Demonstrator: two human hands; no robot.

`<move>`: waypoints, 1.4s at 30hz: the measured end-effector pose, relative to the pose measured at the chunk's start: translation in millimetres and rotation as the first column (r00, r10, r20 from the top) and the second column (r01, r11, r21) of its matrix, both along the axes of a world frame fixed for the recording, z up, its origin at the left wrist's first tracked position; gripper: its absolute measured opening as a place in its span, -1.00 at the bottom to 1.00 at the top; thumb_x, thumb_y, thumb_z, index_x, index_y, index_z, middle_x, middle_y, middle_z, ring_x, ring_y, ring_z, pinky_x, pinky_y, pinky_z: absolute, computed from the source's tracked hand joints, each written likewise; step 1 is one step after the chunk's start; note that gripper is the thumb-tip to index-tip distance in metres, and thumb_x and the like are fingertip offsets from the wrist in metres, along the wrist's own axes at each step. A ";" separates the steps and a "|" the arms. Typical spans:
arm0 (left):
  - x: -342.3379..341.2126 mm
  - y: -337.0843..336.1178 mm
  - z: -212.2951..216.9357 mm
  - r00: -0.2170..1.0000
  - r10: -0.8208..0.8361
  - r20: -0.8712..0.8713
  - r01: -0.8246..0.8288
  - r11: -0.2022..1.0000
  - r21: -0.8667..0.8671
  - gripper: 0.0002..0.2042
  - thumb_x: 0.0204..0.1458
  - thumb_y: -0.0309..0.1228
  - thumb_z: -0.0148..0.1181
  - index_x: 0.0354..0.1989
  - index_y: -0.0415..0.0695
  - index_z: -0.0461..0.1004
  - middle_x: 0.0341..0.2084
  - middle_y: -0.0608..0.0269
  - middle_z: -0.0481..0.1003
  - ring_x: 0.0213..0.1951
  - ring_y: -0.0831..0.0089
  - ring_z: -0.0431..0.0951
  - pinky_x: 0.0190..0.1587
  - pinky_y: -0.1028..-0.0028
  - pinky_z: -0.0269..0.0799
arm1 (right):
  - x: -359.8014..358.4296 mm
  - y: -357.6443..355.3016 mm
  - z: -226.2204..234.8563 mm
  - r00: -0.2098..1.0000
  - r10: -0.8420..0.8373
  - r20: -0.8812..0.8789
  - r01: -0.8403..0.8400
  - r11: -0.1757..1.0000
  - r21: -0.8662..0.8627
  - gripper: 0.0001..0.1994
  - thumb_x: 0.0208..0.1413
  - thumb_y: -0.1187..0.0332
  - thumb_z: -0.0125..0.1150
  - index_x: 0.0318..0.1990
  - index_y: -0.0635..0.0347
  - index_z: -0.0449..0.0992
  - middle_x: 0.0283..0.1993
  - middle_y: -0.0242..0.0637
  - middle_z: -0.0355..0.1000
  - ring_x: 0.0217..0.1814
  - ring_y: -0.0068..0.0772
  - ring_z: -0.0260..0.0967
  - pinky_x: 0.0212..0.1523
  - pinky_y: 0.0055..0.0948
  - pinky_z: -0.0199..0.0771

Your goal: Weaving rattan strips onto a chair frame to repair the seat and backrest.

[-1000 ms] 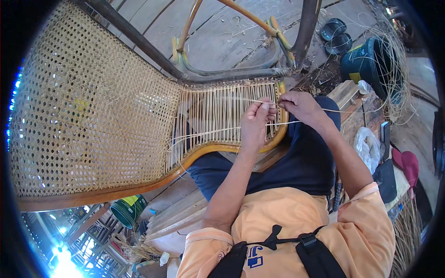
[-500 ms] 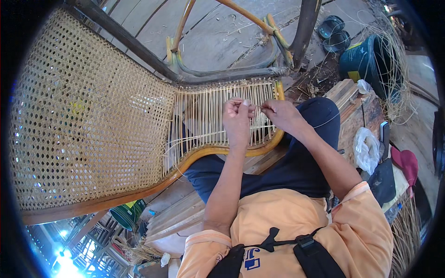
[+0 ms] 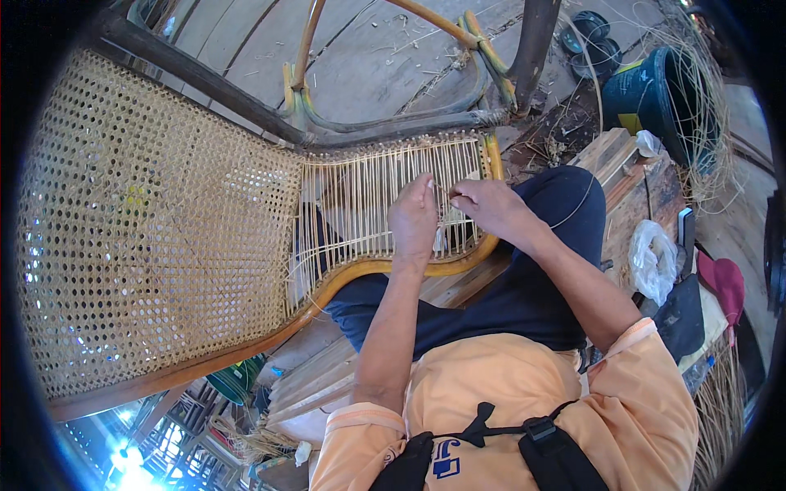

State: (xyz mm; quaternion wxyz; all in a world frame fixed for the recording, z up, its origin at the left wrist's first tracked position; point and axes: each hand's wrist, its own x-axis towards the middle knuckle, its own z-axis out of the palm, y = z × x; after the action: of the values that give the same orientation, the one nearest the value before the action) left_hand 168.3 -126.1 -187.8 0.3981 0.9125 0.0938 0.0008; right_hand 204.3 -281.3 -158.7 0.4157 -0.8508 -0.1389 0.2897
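Over the seat of a rattan chair, my left hand (image 3: 413, 216) is closed in a loose fist with the thumb uppermost. Just right of it, my right hand (image 3: 491, 206) pinches a thin cane strand (image 3: 575, 214), whose tail loops across my right knee. The strand's part between the hands is too fine to follow, and what the left fingers hold is hidden. Below both hands, parallel cane strands (image 3: 360, 204) span the seat opening. The curved wooden frame (image 3: 368, 265) rests over my lap. At left, the chair's woven cane panel (image 3: 155, 221) shows a finished open-hole pattern.
At the upper right, a dark green bucket (image 3: 647, 94) has loose cane strands draped over it. Wooden planks (image 3: 602, 159), a clear plastic bag (image 3: 652, 258) and a dark red cap (image 3: 720, 282) lie at right. Dark chair legs (image 3: 540, 53) reach across the floor beyond the seat.
My left fingers have curled in from a pinch to a closed fist, and the hand has turned. My right hand has moved slightly left. The view has shifted a little.
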 end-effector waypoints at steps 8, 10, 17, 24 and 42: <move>30.4 -1.7 -13.1 0.994 -0.104 -0.018 0.105 0.993 0.054 -0.81 0.03 -0.36 0.04 -0.23 -0.15 0.45 -0.38 0.09 0.51 -0.35 0.18 0.53 -0.33 0.26 0.42 | 22.0 -15.1 -17.8 0.999 -0.050 0.013 0.051 0.960 -0.274 -0.83 0.06 0.35 -0.03 -0.31 0.21 0.45 -0.36 -0.01 0.43 -0.30 0.05 0.40 -0.27 -0.12 0.37; 46.8 0.9 -21.7 0.986 0.075 -0.151 -0.056 0.991 0.125 -0.77 0.03 -0.25 0.06 -0.27 -0.14 0.47 -0.44 0.07 0.49 -0.35 0.16 0.51 -0.26 0.25 0.39 | 30.6 -31.0 -37.5 0.992 -0.094 0.079 0.111 0.963 -0.245 -0.83 0.06 0.35 -0.04 -0.31 0.22 0.45 -0.34 0.00 0.43 -0.27 0.05 0.40 -0.24 -0.12 0.37; 85.2 -2.4 -50.6 0.961 0.054 -0.272 0.074 0.897 0.436 -0.80 -0.02 -0.28 0.06 -0.34 -0.13 0.47 -0.46 0.07 0.45 -0.33 0.14 0.50 -0.30 0.17 0.38 | 40.6 -38.5 -49.7 0.972 -0.235 -0.002 0.234 0.968 -0.085 -0.81 0.03 0.36 -0.03 -0.26 0.25 0.44 -0.36 0.01 0.42 -0.30 -0.01 0.39 -0.23 -0.24 0.35; 124.7 62.5 -11.0 0.777 0.601 -0.187 -0.611 0.648 -0.454 -0.79 0.01 -0.37 0.00 -0.27 -0.24 0.44 -0.44 0.10 0.47 -0.46 0.36 0.46 -0.29 0.33 0.40 | 44.0 -35.0 -60.0 0.955 -0.292 -0.052 0.287 0.954 -0.088 -0.78 0.01 0.32 -0.05 -0.28 0.27 0.43 -0.41 0.00 0.41 -0.32 -0.01 0.39 -0.28 -0.25 0.36; 66.8 8.2 46.8 0.946 0.068 -0.316 -0.148 0.961 -0.235 -0.76 0.04 -0.33 0.06 -0.20 -0.19 0.49 -0.30 0.16 0.50 -0.29 0.43 0.47 -0.21 0.46 0.36 | 23.1 -35.1 10.6 0.874 -0.321 -0.365 0.459 0.791 0.404 -0.87 0.11 0.37 0.03 -0.35 0.26 0.42 -0.52 -0.40 0.33 -0.54 -0.58 0.30 -0.47 -0.55 0.32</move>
State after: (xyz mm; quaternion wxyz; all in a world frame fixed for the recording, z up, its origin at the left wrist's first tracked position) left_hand 235.2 -118.0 -141.0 0.4924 0.8362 0.2036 -0.1300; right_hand 227.4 -316.3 -148.1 0.6789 -0.6822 0.0340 0.2693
